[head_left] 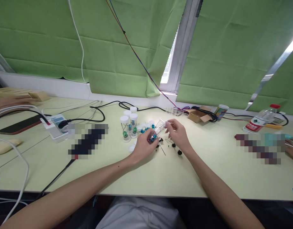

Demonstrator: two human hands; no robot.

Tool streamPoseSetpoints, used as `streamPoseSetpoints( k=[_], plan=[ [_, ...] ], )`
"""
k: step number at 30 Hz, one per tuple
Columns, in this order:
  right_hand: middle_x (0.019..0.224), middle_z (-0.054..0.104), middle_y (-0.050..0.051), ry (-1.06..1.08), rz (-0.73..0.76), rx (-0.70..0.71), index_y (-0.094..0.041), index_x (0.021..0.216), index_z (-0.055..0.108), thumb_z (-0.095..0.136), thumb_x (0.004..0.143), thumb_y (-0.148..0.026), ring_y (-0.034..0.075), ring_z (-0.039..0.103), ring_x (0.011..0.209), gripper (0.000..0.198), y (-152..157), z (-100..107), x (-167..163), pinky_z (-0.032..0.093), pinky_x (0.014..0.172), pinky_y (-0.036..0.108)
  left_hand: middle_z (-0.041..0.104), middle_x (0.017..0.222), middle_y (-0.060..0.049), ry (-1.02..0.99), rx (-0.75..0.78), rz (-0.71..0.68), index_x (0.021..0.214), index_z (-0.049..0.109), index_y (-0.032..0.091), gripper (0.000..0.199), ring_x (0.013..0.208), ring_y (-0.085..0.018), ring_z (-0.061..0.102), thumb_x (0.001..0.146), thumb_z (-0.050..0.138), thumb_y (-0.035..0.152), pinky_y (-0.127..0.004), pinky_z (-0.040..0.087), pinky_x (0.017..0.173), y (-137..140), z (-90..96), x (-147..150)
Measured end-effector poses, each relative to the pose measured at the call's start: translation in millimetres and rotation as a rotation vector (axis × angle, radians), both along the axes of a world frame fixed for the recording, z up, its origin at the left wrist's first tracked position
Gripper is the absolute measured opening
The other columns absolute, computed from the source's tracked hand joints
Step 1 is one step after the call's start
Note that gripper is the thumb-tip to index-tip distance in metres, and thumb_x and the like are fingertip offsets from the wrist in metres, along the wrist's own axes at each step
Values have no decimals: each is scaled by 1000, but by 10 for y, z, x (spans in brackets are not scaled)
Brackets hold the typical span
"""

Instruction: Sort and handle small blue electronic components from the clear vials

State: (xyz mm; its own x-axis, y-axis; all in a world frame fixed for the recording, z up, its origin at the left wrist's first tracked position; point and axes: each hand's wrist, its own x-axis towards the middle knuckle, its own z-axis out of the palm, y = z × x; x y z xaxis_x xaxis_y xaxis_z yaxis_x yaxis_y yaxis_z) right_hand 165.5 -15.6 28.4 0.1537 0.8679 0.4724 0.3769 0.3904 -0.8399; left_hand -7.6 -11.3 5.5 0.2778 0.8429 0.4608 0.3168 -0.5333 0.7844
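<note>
My left hand is wrapped round a clear plastic tube, tilted up to the right, with small blue parts in its lower end. At the tube's upper end, the fingers of my right hand are pinched together; what they grip is too small to make out. Several capped clear tubes with green and blue pieces inside stand upright to the left. Loose blue parts and white caps lie near my left hand. Below my hands are small black round parts and thin metal pins.
A power strip with cables and a blurred dark object lie left. At the back are a cardboard box, a can and empty clear tubes. A red-capped bottle stands right. Other people's hands show at both sides.
</note>
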Motion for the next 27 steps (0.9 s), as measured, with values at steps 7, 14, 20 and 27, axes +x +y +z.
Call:
streamPoseSetpoints(
  k=[7, 14, 20, 27],
  plan=[
    [70, 64, 3, 206, -25, 64, -19, 78, 53, 60, 87, -56, 14, 59, 55, 38, -47, 50, -24, 45, 43, 23, 48, 66, 3, 61, -2, -3, 78, 53, 19, 8, 61, -12, 41, 81, 56, 26, -26, 31, 57, -11, 2, 10],
    [78, 65, 3, 170, -26, 112, -20, 85, 55, 62, 88, -50, 13, 59, 60, 31, -107, 79, -79, 45, 47, 23, 44, 65, 4, 87, -1, -24, 79, 53, 19, 7, 61, -12, 38, 82, 56, 26, -26, 30, 56, -2, -14, 9],
    [71, 55, -1, 9, -23, 111, -20, 95, 59, 54, 93, -46, 13, 51, 58, 26, -123, 61, -77, 39, 49, 25, 44, 64, 4, 86, -7, -52, 79, 52, 20, 6, 60, -11, 38, 81, 55, 24, -26, 29, 55, 1, -29, 7],
    [60, 41, -4, -117, -35, 121, -19, 86, 61, 48, 95, -42, 12, 38, 56, 28, -136, 69, -80, 33, 55, 27, 42, 62, 5, 123, 26, -86, 76, 51, 20, 6, 58, -11, 37, 79, 55, 21, -25, 29, 55, 0, -29, -15]
  ],
)
